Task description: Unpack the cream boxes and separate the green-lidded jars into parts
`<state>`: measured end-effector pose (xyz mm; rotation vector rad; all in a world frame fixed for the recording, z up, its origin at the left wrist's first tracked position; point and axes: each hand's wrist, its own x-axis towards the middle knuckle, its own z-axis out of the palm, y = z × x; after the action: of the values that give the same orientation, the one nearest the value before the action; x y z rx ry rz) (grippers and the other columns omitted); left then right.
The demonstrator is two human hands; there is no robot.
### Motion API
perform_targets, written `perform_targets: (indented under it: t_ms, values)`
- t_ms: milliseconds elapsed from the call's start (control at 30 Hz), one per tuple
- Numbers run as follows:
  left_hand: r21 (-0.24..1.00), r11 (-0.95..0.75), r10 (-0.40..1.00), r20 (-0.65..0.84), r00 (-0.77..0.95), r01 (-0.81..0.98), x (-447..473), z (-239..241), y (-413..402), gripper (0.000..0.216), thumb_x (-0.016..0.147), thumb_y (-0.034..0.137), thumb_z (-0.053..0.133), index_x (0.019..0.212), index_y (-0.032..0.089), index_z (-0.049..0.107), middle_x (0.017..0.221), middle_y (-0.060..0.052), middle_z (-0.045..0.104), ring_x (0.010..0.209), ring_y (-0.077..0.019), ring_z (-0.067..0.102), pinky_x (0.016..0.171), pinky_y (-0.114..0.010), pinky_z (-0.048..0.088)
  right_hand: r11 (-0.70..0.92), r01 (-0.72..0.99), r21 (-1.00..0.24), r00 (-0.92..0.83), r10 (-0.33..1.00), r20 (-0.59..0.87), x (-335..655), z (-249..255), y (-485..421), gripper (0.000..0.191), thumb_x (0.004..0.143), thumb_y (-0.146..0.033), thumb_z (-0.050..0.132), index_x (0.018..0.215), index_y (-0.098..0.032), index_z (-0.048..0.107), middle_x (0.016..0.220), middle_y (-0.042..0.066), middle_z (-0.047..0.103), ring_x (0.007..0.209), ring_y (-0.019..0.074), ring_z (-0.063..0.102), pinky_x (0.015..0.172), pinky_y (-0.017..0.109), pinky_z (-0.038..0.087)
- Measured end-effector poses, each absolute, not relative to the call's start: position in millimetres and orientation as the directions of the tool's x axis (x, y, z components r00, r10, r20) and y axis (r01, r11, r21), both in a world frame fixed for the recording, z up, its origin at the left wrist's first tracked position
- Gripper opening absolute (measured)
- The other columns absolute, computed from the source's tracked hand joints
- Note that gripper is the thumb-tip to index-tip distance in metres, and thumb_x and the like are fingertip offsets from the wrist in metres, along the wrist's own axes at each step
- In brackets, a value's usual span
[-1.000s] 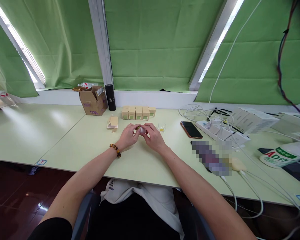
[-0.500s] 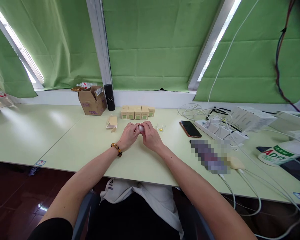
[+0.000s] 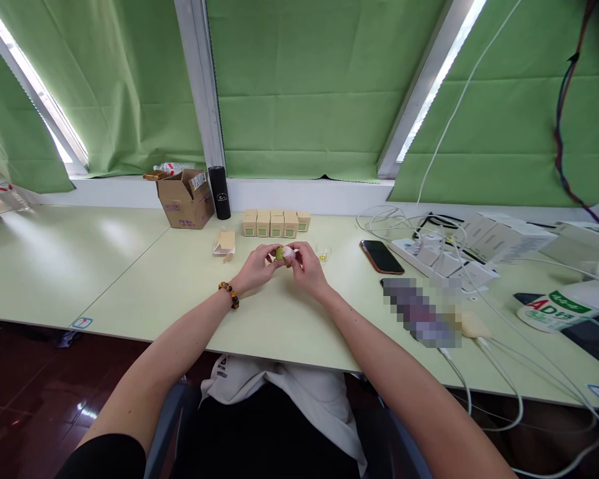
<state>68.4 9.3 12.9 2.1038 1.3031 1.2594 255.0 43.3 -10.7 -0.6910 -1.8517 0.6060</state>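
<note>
Both hands meet over the table, fingers closed round a small round green-and-whitish object whose exact kind I cannot make out. My left hand, with a beaded bracelet on its wrist, grips the green side. The pale pinkish-white side lies in the fingertips of my right hand. Just beyond the right hand is a small clear plastic piece with something yellow in it. An opened small cardboard box lies to the left, its flap out. Behind the hands stands a row of several small beige boxes with green labels.
At the back left are a brown carton and a black cylinder. A phone, a power strip with tangled white cables, and a white bottle occupy the right side. The table's front edge runs above my lap.
My hands have turned and moved slightly apart. The object between them, earlier showing only a whitish part, now shows its green side too.
</note>
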Motion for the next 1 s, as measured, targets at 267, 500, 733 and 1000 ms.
perform_targets:
  t_ms: [267,500,733,1000]
  values:
    - [0.794,-0.434,0.880,0.475,0.011,0.425,59,11,18,0.036,0.090,0.027,0.070,0.125,0.020,0.069,0.121,-0.010,0.075,0.102,-0.0213,0.067,0.087,-0.035,0.055,0.573,0.165,-0.803,-0.004,0.814,0.580,277,2,62,0.037,0.101,-0.053,0.057,0.125,-0.024,0.057,0.113,0.009,0.070,0.092,0.0231,0.072,0.085,0.044,0.061]
    - [0.789,-0.411,0.875,0.481,-0.044,0.457,62,8,17,0.044,0.089,0.024,0.072,0.132,0.023,0.067,0.126,-0.011,0.072,0.105,-0.0218,0.065,0.089,-0.036,0.055,0.560,0.784,-0.268,-0.264,0.692,0.672,301,-14,84,0.029,0.093,-0.019,0.060,0.118,-0.023,0.075,0.122,0.011,0.073,0.121,0.0335,0.055,0.110,0.054,0.042]
    - [0.758,-0.416,0.867,0.498,-0.034,0.503,63,5,17,0.043,0.089,0.023,0.072,0.132,0.025,0.068,0.126,-0.011,0.071,0.107,-0.0218,0.063,0.092,-0.037,0.055,0.539,0.830,-0.144,-0.353,0.707,0.612,302,-25,86,0.030,0.092,-0.017,0.056,0.111,-0.026,0.078,0.124,0.011,0.070,0.129,0.0333,0.045,0.115,0.054,0.032]
    - [0.761,-0.429,0.865,0.501,-0.020,0.486,65,6,14,0.043,0.090,0.024,0.072,0.133,0.024,0.067,0.127,-0.011,0.068,0.100,-0.0200,0.063,0.092,-0.038,0.055,0.581,0.786,-0.213,-0.325,0.681,0.656,304,-38,96,0.041,0.086,-0.019,0.060,0.125,-0.024,0.072,0.122,0.014,0.068,0.129,0.0385,0.044,0.114,0.065,0.035]
